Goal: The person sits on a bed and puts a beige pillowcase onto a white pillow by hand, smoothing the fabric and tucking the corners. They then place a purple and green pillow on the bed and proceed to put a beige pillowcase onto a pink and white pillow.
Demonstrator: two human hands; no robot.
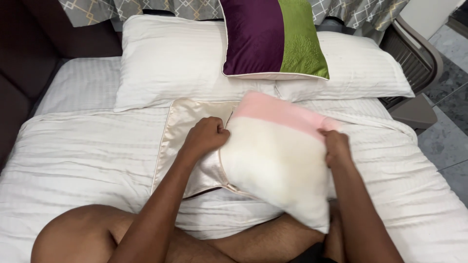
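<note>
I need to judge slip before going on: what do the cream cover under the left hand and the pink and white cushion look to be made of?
Cream cover: seemingly satin, smooth and glossy, with soft sheen and a piped edge. Pink and white cushion: seemingly plush or fleece, matte and fuzzy, no shine. The left hand and the right hand grip its sides.

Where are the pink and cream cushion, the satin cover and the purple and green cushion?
Pink and cream cushion (278, 160), head view, middle of its cream face.
Satin cover (187, 122), head view, flat part left of the left hand.
Purple and green cushion (253, 36), head view, its purple panel.
</note>
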